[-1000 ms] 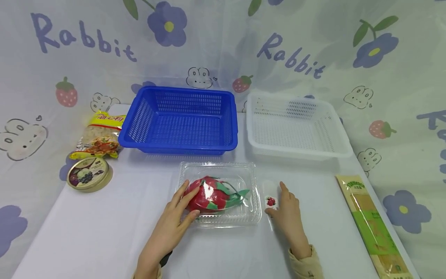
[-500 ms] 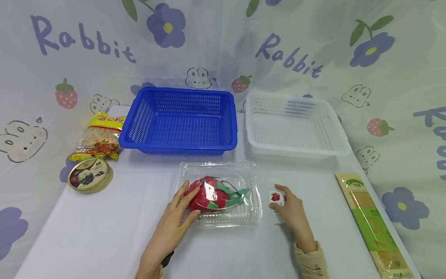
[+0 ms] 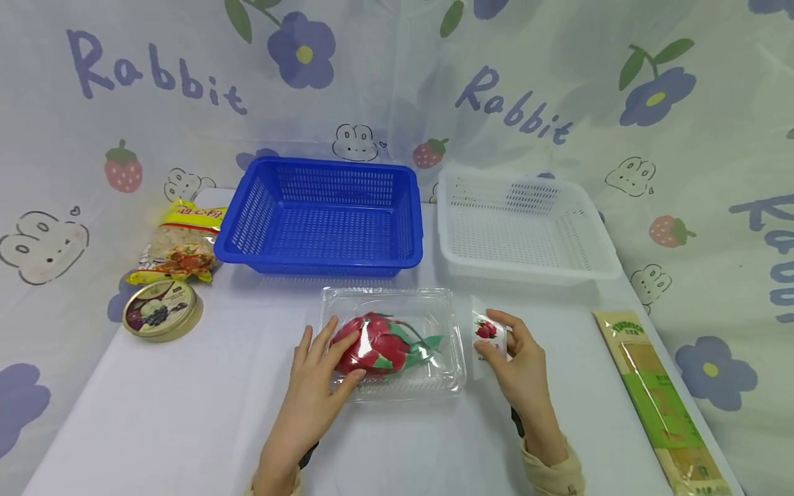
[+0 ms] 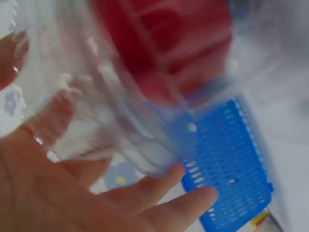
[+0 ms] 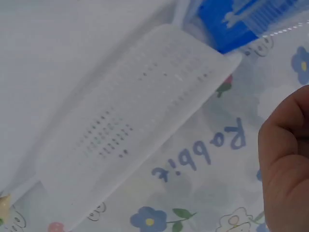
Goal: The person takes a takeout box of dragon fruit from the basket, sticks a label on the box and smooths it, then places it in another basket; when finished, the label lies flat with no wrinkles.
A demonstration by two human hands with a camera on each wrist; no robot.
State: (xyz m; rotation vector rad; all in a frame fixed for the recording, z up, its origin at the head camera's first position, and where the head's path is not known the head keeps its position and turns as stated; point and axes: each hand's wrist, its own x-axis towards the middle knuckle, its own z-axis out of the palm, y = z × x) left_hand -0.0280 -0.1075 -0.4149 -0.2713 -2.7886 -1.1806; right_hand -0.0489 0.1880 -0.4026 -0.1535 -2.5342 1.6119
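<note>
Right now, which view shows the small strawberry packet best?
The head view: the strawberry packet shows whole, pinched in the right hand beside the clear box. The right wrist view shows only a finger and the baskets; the left wrist view misses it.

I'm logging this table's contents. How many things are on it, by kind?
Baskets: 2, blue basket and white basket
Clear box with dragon fruit: 1
Small sachet: 1
Snack bag: 1
Round tin: 1
Long green packet: 1
Total: 7

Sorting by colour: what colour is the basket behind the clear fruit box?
Blue basket, clearest in the head view; the one beside it is white.
</note>
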